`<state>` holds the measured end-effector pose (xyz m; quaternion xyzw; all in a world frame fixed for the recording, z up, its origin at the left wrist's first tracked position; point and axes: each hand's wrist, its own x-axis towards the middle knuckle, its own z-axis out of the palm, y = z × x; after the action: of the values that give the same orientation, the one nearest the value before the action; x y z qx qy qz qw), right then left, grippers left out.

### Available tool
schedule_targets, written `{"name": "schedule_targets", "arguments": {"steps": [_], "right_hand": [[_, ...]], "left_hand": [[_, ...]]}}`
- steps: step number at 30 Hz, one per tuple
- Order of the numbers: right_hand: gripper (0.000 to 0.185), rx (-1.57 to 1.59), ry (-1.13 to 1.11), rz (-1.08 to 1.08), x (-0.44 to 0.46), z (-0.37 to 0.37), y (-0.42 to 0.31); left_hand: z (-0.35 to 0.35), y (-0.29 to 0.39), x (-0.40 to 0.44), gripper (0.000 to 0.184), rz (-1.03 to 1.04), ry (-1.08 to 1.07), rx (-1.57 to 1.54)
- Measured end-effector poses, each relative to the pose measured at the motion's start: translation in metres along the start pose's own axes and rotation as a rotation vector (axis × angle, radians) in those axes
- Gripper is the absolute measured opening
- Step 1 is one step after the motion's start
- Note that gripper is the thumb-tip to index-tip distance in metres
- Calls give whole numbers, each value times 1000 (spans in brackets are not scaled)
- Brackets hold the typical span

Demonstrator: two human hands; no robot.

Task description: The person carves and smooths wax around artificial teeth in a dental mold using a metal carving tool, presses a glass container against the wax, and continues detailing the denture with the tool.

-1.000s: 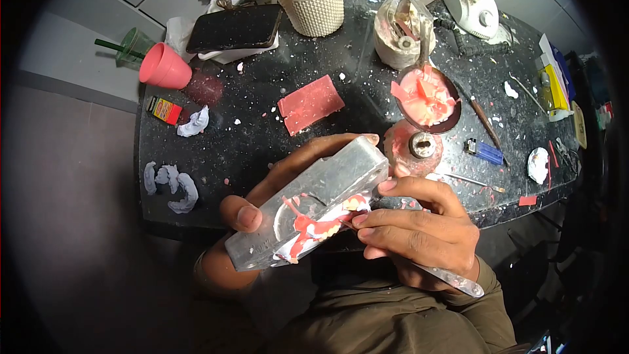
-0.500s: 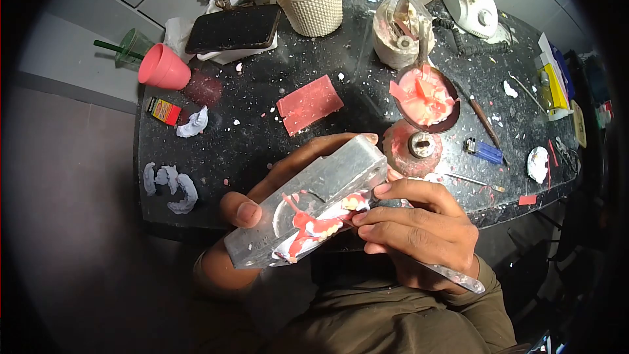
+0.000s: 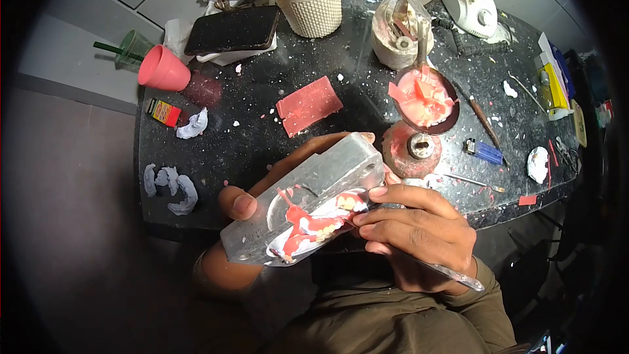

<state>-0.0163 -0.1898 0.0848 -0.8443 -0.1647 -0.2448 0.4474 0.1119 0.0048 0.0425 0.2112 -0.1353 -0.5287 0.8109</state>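
My left hand (image 3: 238, 204) is wrapped round a grey metal dental flask (image 3: 314, 174), thumb on the near left face and fingers behind it. Set in the flask's side is a white plaster dental model with pink wax and a row of cream artificial teeth (image 3: 324, 228). In my right hand (image 3: 419, 229) is a slim metal wax knife (image 3: 462, 278), pinched by the fingers, its handle sticking out below the palm. Its working end meets the wax by the teeth, mostly hidden behind my fingertips.
Beyond the flask stand a stained burner (image 3: 411, 151) and a small pan (image 3: 452, 115) of pink wax. A pink wax sheet (image 3: 309, 106), blue lighter (image 3: 485, 151), plaster pieces (image 3: 183, 194), pink cup (image 3: 164, 69), phone (image 3: 232, 29) and tool basket (image 3: 311, 13) occupy the black table.
The flask has tipped slightly and shifted a little left in my left hand. My right hand with the wax knife has barely moved.
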Motion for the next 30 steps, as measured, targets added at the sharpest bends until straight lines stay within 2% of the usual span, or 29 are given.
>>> {"name": "schedule_targets", "arguments": {"steps": [12,18,24,30], "right_hand": [[24,9,-13,8,1,-1,-2],[24,10,-11,14,0,0,-2],[24,23,-14,20,0,0,-1],[22,20,-6,3,-1,0,3]], "left_hand": [[1,1,0,131,-16,19,-86],[-3,0,4,134,-52,-6,41],[0,1,5,134,-65,-2,-5],[-5,2,-3,135,-96,115,-68]]}}
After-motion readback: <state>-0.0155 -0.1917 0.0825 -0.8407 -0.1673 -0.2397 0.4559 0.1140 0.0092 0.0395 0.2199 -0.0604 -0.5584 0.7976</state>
